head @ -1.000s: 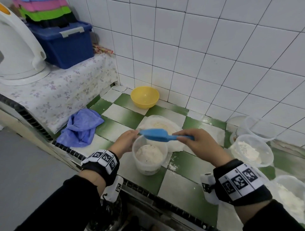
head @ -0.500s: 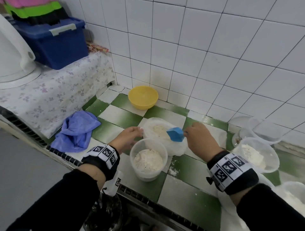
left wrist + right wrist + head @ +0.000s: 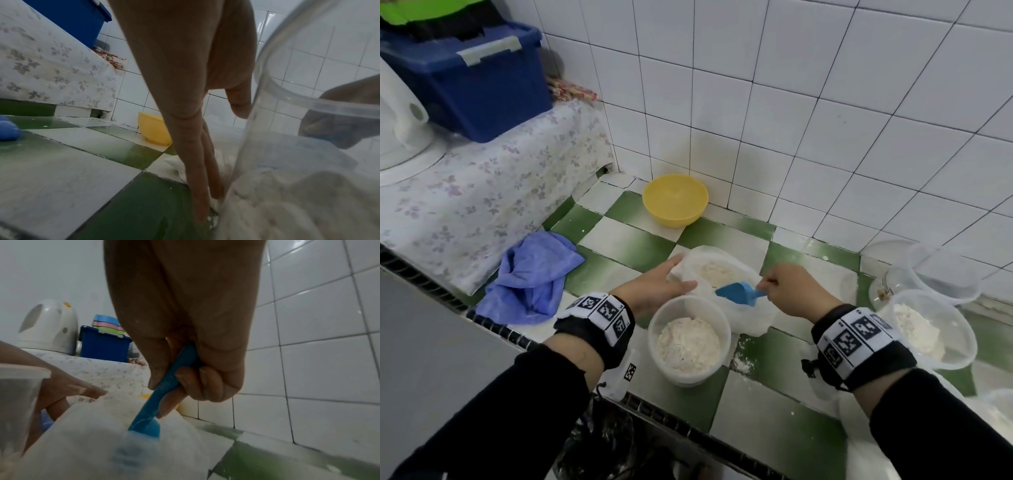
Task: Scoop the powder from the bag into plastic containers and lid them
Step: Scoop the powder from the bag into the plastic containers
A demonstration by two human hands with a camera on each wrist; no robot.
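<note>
A clear plastic container (image 3: pixel 688 377), partly filled with white powder (image 3: pixel 688 342), stands on the green-and-white tiled counter (image 3: pixel 774 428). Just behind it lies the open plastic bag (image 3: pixel 751 317) with powder (image 3: pixel 717 272) inside. My right hand (image 3: pixel 791 291) grips the handle of a blue scoop (image 3: pixel 738 293), whose bowl dips into the bag's mouth; the grip on the scoop handle (image 3: pixel 164 386) shows clearly in the right wrist view. My left hand (image 3: pixel 654 286) lies with straight fingers (image 3: pixel 195 162) along the container wall (image 3: pixel 287 100), and its thumb rests against the bag's left edge.
A yellow bowl (image 3: pixel 674 200) sits by the tiled wall. A blue cloth (image 3: pixel 530 277) lies at the left. More clear containers (image 3: pixel 928 329), some holding powder, stand at the right. A blue box (image 3: pixel 469 78) and a white kettle (image 3: pixel 397 113) sit on the raised shelf. Spilled powder (image 3: pixel 743 363) dusts the counter.
My right hand has carried the scoop from above the container back into the bag and tipped it down. My left hand has slid from the container's rim toward the bag's edge.
</note>
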